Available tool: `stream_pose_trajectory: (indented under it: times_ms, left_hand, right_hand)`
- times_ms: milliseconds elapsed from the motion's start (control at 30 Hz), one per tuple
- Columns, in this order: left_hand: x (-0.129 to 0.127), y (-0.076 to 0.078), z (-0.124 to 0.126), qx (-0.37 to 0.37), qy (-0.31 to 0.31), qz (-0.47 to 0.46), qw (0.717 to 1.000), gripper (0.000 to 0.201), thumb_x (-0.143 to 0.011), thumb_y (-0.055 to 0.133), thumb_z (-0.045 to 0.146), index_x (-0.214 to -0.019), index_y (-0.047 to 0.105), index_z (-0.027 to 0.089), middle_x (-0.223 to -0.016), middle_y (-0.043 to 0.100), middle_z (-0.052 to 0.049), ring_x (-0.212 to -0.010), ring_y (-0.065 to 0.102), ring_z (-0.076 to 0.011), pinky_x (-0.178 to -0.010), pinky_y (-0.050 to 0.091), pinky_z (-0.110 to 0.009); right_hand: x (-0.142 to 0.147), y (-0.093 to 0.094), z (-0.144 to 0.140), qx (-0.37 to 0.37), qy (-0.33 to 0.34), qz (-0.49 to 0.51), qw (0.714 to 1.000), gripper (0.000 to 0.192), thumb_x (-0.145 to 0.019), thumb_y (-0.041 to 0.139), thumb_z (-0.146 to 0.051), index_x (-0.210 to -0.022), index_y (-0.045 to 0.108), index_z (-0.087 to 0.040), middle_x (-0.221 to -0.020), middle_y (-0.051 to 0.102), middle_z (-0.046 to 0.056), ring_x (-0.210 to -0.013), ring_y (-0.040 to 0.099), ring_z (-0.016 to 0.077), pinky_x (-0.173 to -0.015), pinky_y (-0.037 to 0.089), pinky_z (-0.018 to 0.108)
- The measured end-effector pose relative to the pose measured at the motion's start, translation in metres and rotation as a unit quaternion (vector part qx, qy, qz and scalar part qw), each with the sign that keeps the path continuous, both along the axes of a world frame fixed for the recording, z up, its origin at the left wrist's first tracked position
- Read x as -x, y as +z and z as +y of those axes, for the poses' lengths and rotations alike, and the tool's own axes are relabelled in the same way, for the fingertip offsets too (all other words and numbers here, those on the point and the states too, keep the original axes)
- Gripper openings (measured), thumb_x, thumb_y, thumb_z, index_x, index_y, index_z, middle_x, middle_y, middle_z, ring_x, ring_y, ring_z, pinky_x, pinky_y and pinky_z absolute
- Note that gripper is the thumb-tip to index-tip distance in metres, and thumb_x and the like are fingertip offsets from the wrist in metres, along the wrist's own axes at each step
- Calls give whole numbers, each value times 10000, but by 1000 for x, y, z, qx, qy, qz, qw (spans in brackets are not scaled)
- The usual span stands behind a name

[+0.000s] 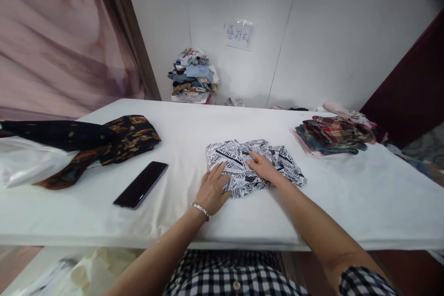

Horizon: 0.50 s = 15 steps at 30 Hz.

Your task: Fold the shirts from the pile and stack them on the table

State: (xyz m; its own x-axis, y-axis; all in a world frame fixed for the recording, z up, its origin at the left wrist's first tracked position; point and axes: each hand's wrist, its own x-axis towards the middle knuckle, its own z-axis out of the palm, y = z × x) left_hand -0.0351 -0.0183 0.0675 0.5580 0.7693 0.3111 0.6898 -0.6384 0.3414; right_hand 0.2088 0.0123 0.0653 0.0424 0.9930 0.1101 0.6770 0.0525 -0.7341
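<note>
Newspaper-print garment [253,164] lies folded mid-table; its lower edge is partly covered by both hands. Left hand [212,190] is laid flat on its near corner, fingers spread; right hand [262,165] is pressed on top, fingers loosely apart. White sheeted table [347,194] is cut off at both sides. Wall note [238,35] is illegible. Phone [141,184] lies left, well apart.
</note>
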Motion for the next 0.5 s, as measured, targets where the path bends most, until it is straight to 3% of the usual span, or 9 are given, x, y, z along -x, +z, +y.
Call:
stream_pose_trajectory:
  times_ms: [167, 333, 433, 500]
  left_hand:
    - [4, 8, 9, -23, -6, 2, 1000, 251, -691, 551, 22, -836, 625, 213, -1346, 554, -99, -1352, 388, -292, -1033, 424, -487]
    - [10, 10, 10, -45, 16, -19, 999, 281, -665, 506, -7, -815, 596, 212, -1245, 611, -107, -1296, 453, -283, -984, 457, -453]
    - [11, 5, 3, -23, 1, -39, 999, 214, -690, 591, 83, -860, 594, 213, -1230, 613, -117, -1245, 498, -285, -977, 459, -449]
    - [9, 2, -6, -19, -24, -46, 998, 283, -710, 678, 245, -980, 599, 210, -1294, 578, -132, -1261, 482, -301, -1019, 418, -484]
  right_hand:
    - [9, 18, 5, 14, 25, -1, 1000, 535, -795, 593, -277, -1324, 541, -217, -1327, 575, 95, -1162, 570, 249, -990, 440, 414]
    - [0, 12, -15, 11, -3, 25, 1000, 515, -784, 591, -262, -1297, 565, -232, -1287, 606, 77, -1107, 600, 246, -952, 465, 428]
    - [-3, 4, -27, 35, -23, 16, 999, 540, -769, 603, -253, -1305, 558, -208, -1320, 579, 102, -1126, 587, 256, -970, 449, 431]
    - [-3, 2, -30, 38, -32, 37, 998, 555, -765, 600, -245, -1316, 544, -205, -1303, 590, 100, -1099, 596, 244, -971, 447, 422]
